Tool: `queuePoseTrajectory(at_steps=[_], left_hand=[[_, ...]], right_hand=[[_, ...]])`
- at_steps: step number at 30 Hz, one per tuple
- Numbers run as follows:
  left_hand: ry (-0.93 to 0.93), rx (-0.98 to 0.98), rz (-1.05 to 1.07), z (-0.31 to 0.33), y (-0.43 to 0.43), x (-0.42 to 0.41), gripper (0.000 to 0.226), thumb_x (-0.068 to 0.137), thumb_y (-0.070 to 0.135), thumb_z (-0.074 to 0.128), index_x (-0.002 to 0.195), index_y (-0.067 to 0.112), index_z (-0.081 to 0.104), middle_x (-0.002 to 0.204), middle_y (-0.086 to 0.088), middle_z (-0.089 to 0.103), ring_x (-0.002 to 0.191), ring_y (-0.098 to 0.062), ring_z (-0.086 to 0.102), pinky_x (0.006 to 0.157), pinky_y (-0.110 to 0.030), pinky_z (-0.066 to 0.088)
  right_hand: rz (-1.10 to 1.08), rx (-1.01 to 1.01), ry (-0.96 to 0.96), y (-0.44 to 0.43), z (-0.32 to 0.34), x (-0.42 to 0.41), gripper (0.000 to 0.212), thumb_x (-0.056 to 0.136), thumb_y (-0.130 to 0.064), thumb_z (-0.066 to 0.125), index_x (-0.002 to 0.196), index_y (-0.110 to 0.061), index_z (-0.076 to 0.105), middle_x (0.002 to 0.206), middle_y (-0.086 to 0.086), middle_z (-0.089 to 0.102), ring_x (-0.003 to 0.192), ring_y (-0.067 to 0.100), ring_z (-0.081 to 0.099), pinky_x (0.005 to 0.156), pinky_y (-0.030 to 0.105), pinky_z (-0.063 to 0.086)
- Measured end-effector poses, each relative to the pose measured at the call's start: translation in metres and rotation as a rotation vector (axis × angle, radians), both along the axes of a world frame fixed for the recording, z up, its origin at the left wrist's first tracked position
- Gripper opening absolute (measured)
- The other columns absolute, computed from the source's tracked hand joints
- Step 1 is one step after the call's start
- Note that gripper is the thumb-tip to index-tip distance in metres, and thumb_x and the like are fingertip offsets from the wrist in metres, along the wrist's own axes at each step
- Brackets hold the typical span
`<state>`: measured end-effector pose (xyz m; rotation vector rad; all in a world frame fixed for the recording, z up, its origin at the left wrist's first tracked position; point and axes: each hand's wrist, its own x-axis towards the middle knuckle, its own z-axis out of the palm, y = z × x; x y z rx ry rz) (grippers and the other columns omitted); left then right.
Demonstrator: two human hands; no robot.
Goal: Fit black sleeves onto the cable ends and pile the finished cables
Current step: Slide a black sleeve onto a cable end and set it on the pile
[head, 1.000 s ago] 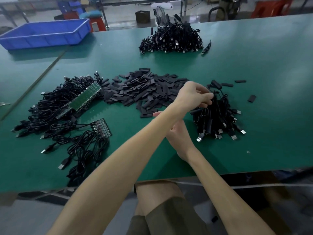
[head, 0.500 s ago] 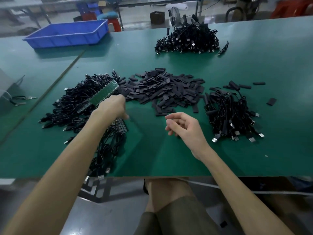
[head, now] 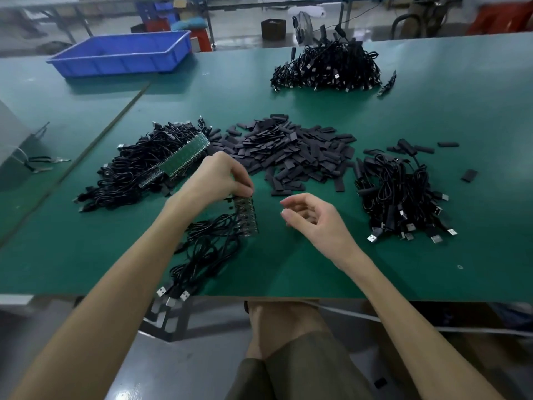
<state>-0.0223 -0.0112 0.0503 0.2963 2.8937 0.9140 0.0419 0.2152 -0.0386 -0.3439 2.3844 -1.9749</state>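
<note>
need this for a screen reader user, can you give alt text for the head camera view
A person's left hand pinches the top of a small green circuit strip with black cables attached on a green table, while the open right hand hovers beside it. A heap of flat black sleeves lies behind, flanked by black cable piles.

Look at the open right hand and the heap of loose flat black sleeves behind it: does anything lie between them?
Nothing visible does. Only bare green table mat separates the right hand from the nearest flat black sleeves. The strip of small circuit boards with cables lies off to its left, under the left hand.
</note>
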Motion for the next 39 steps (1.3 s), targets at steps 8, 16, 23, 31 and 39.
queuePoseTrajectory(at_steps=[8,16,23,31,39], left_hand=[[0.093,0.089,-0.045,-0.007,0.052,0.014,0.013,0.073,0.018,0.088,0.074,0.029,0.081,0.066,0.015,0.072,0.067,0.007,0.065,0.060,-0.003,0.042],[0.065,0.122,-0.020,-0.018,0.068,0.019,0.017,0.074,0.010,0.086,0.071,0.026,0.079,0.064,0.013,0.072,0.067,0.004,0.066,0.065,-0.009,0.049],[0.055,0.172,0.006,-0.020,0.070,0.024,0.017,0.076,0.008,0.084,0.072,0.023,0.078,0.071,0.009,0.074,0.068,0.004,0.067,0.075,-0.022,0.055],[0.088,0.232,0.033,-0.026,0.070,0.029,0.020,0.077,0.004,0.083,0.073,0.022,0.077,0.075,0.010,0.072,0.067,0.000,0.068,0.078,-0.026,0.058],[0.127,0.262,0.029,-0.036,0.070,0.029,0.031,0.075,0.002,0.083,0.067,0.031,0.073,0.076,0.010,0.069,0.070,0.002,0.066,0.067,-0.004,0.046]], right_hand=[[-0.061,0.072,0.041,0.001,0.001,-0.001,0.009,0.099,-0.030,0.070,0.098,-0.021,0.072,0.090,0.001,0.075,0.087,0.021,0.070,0.084,0.043,0.057],[-0.103,0.078,0.005,0.003,-0.001,-0.002,0.024,0.096,-0.017,0.071,0.075,-0.011,0.060,0.062,-0.003,0.057,0.060,0.014,0.051,0.062,0.036,0.042],[-0.108,0.062,-0.004,0.004,-0.001,-0.001,0.025,0.094,-0.015,0.071,0.072,-0.012,0.059,0.059,-0.004,0.058,0.058,0.015,0.053,0.061,0.035,0.044],[-0.105,0.058,-0.006,0.004,-0.001,-0.001,0.027,0.094,-0.015,0.072,0.071,-0.013,0.058,0.058,-0.005,0.059,0.057,0.014,0.055,0.061,0.037,0.046],[-0.101,0.066,-0.008,0.005,-0.001,-0.001,0.027,0.093,-0.014,0.072,0.070,-0.015,0.058,0.058,-0.006,0.058,0.056,0.013,0.055,0.060,0.035,0.047]])
